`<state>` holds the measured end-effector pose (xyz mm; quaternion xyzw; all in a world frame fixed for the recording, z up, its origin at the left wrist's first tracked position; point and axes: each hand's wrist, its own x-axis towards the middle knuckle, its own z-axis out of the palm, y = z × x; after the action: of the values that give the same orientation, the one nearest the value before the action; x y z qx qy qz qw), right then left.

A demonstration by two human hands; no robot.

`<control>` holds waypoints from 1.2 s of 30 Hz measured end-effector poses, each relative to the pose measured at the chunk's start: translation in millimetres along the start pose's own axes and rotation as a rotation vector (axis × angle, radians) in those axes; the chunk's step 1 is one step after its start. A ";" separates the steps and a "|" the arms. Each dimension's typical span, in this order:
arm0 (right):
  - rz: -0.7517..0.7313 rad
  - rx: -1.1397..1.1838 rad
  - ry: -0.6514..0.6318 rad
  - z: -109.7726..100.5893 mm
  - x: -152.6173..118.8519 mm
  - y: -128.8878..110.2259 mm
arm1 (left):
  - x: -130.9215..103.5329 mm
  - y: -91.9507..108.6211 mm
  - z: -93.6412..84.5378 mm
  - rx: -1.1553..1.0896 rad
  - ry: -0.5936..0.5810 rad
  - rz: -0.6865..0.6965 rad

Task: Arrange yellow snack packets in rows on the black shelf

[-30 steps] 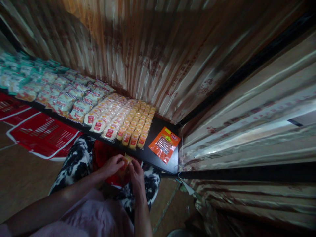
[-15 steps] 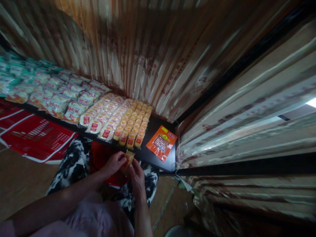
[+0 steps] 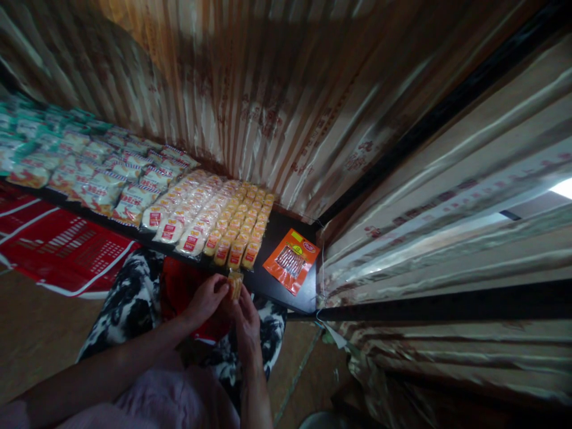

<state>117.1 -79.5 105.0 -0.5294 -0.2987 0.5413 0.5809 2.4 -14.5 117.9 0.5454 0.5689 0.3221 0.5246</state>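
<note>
A: Where is the small wrapped snack (image 3: 236,287) found?
B: It is held between both hands, at the near side of the black table (image 3: 261,288). Whether the table edge is touched cannot be told.
A: State of each hand?
B: Narrow, both. The snack's left side is pinched by the left hand (image 3: 207,302); its lower right side is gripped by the right hand (image 3: 248,319).
A: What is noted on the table?
B: Just beyond the snack, yellow snack packs (image 3: 241,223) are lined up in rows. To their left, rows of white snack packs (image 3: 190,211) are set, then larger printed bags (image 3: 136,199), with teal bags (image 3: 27,128) at the far left. To the right, an orange packet (image 3: 292,261) is laid flat, apart from the rows.
A: Below?
B: Red material (image 3: 174,286) is seen between the patterned trouser legs (image 3: 127,298); its form cannot be made out.
</note>
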 end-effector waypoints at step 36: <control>-0.211 -0.370 0.107 2.3 -3.8 -29.5 | -6.9 16.6 4.8 -0.777 -0.023 -0.461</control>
<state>123.3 -78.1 134.2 -0.6208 -0.4155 0.3844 0.5424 10.7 -18.9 134.0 0.1706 0.5067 0.3801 0.7548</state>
